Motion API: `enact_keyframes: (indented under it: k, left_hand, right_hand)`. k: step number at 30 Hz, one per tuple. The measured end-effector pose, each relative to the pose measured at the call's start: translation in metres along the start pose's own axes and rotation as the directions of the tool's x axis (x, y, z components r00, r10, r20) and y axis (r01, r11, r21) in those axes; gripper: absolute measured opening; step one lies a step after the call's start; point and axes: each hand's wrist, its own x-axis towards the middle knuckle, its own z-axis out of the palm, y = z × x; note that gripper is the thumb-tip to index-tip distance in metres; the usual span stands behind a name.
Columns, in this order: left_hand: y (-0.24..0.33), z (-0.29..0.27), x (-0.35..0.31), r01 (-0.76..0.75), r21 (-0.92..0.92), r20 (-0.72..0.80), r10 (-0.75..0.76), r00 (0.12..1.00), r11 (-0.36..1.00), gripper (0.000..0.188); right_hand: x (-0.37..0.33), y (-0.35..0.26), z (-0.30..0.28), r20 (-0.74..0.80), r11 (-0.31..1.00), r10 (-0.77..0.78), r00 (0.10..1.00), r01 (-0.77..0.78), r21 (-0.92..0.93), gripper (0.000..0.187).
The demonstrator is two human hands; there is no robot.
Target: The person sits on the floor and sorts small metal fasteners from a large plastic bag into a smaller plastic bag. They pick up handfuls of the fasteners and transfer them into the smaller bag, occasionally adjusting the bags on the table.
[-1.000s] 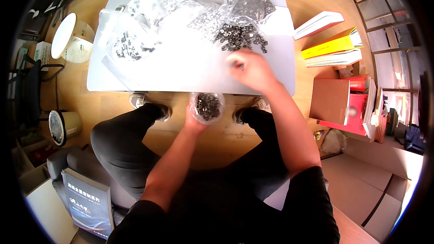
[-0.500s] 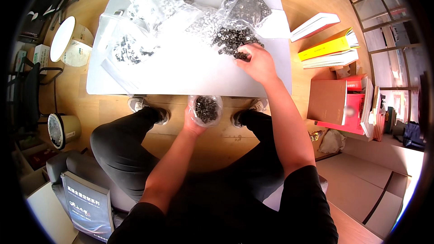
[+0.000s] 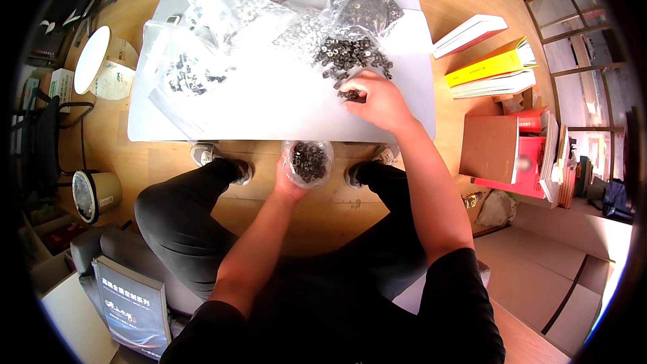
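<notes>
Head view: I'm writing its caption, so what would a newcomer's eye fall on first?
Probably the heap of dark pieces on the white table, the right hand at its near edge. Next, the clear plastic container of similar pieces in the left hand, this side of the table; then the yellow book at right.

- Top (image 3: 323, 317): black, plain on all visible surfaces, fabric matt.
- Left sleeve (image 3: 214, 327): black, short, loose hem ending near the elbow.
- Right sleeve (image 3: 458, 290): black, short, matching the left; hem wide, cut straight.
- Left forearm (image 3: 259, 249) and right forearm (image 3: 435, 182): bare from hem to wrist.
- Left hand (image 3: 286, 178) and right hand (image 3: 381, 101): bare.
- Trousers (image 3: 182, 222): black or very dark grey, full length, smooth cloth, a few creases around the knee.
- Shoes (image 3: 202, 155): pale, with greyish areas; finer detail too small to determine.
</notes>
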Motion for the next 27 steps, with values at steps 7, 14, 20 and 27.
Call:
enact_keyframes:
  k: [7,14,20,27]
  left_hand:
    - [-0.001,0.001,-0.001,-0.019,0.023,0.006,0.019,1.0,1.0,0.045]
    - [0.002,-0.01,0.0,-0.036,0.088,0.147,0.023,0.989,0.995,0.049]
    - [-0.001,-0.001,0.001,-0.006,0.023,0.024,0.005,1.0,1.0,0.046]
    - [0.0,-0.006,0.002,-0.038,0.014,0.067,0.037,0.997,0.999,0.048]
  right_hand:
    - [-0.004,-0.015,-0.009,0.138,0.998,0.002,0.99,-0.011,0.065,0.042]
    - [-0.006,-0.025,-0.004,0.256,0.993,-0.04,0.966,0.008,0.121,0.044]
    - [-0.013,-0.052,0.014,0.427,0.971,-0.159,0.89,0.062,0.231,0.04]
    - [-0.008,-0.037,0.008,0.199,0.968,-0.069,0.978,0.018,0.25,0.036]
